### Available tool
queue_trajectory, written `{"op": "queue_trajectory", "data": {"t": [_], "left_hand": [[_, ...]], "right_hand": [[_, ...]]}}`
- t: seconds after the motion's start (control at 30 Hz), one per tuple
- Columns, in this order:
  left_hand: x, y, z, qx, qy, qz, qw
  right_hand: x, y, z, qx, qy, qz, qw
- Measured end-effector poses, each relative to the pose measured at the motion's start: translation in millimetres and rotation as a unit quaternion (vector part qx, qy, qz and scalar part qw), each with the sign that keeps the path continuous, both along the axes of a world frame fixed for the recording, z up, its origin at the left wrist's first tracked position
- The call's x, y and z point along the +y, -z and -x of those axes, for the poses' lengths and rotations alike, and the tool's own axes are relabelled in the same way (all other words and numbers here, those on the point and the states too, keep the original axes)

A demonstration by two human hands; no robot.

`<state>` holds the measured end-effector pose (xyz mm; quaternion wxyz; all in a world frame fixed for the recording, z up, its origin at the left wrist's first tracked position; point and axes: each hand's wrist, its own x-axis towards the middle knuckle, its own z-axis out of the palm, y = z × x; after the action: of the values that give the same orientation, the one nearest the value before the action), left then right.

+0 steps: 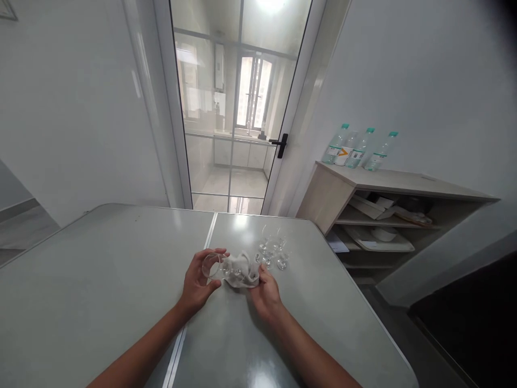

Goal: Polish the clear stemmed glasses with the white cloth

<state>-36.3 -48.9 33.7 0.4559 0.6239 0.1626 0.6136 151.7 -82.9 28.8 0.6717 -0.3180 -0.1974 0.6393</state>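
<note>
A clear stemmed glass (213, 267) lies tilted on its side above the grey table (100, 269), its bowl gripped by my left hand (198, 283). My right hand (266, 293) is closed on a white cloth (244, 272) that wraps the stem end of the same glass. Both hands are near the table's middle, close to its centre seam. Just beyond my right hand stand several small clear stemmed glasses (273, 250) in a tight group, upright on the table.
A glass door with a black handle (280, 144) stands behind the table. To the right is a wooden shelf unit (363, 186) with three water bottles (359, 148) on top and papers inside. The table's rounded right edge (363, 302) is close to the shelf.
</note>
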Motion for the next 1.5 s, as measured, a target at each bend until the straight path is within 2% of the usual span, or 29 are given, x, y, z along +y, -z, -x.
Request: {"op": "queue_trajectory", "data": {"t": [0.1,0.23,0.33,0.47,0.53,0.63,0.7,0.77,0.83,0.93,1.0,1.07,1.13,1.17,1.37,1.43,1.5], "left_hand": [[-1,9.5,0,0.039,0.012,-0.052,0.998],[-5,17.0,0,0.132,0.011,-0.144,0.981],[-8,12.6,-2,0.202,0.017,-0.229,0.952],[-11,6.0,-7,0.209,0.031,-0.296,0.931],[-11,6.1,-9,0.2,0.035,-0.296,0.933],[-11,7.3,-9,0.194,0.035,-0.28,0.939],[-12,6.3,-8,0.198,0.031,-0.284,0.938],[-14,3.6,-9,0.205,0.036,-0.301,0.931],[-16,0.8,-10,0.208,0.048,-0.316,0.924],[-16,-0.6,-11,0.193,0.05,-0.303,0.932],[-16,-0.1,-10,0.19,0.042,-0.279,0.94],[-16,0.2,-8,0.203,0.038,-0.267,0.941],[-16,-1.0,-8,0.219,0.042,-0.265,0.938],[-17,-2.2,-8,0.223,0.045,-0.265,0.937],[-18,-9.1,-10,0.209,0.056,-0.253,0.943],[-16,-7.9,-8,0.201,0.048,-0.243,0.948],[-15,-4.7,-6,0.196,0.039,-0.226,0.953]], "right_hand": [[-8,-5.2,9,0.017,-0.101,-0.031,0.994],[-8,1.2,10,-0.031,-0.119,-0.04,0.992],[-3,13.9,2,-0.103,-0.101,-0.012,0.99],[1,22.2,-4,-0.112,-0.012,0.032,0.993],[0,19.2,-2,-0.082,-0.021,0.024,0.996],[-2,12.1,2,-0.046,-0.1,0.01,0.994],[-2,10.7,4,-0.056,-0.131,0.006,0.99],[-1,12.7,4,-0.09,-0.113,-0.009,0.989],[0,15.4,1,-0.128,-0.059,-0.024,0.99],[0,14.3,-4,-0.149,0.002,-0.026,0.988],[-1,10.0,-4,-0.123,-0.024,-0.031,0.992],[-2,6.5,-3,-0.091,-0.087,-0.038,0.991],[-1,6.8,-2,-0.091,-0.136,-0.036,0.986],[-1,8.5,-2,-0.107,-0.139,-0.035,0.984],[3,24.1,-6,-0.261,0.002,-0.029,0.965],[3,24.8,-8,-0.268,0.015,-0.039,0.962],[3,23.2,-8,-0.262,-0.005,-0.054,0.964]]}}
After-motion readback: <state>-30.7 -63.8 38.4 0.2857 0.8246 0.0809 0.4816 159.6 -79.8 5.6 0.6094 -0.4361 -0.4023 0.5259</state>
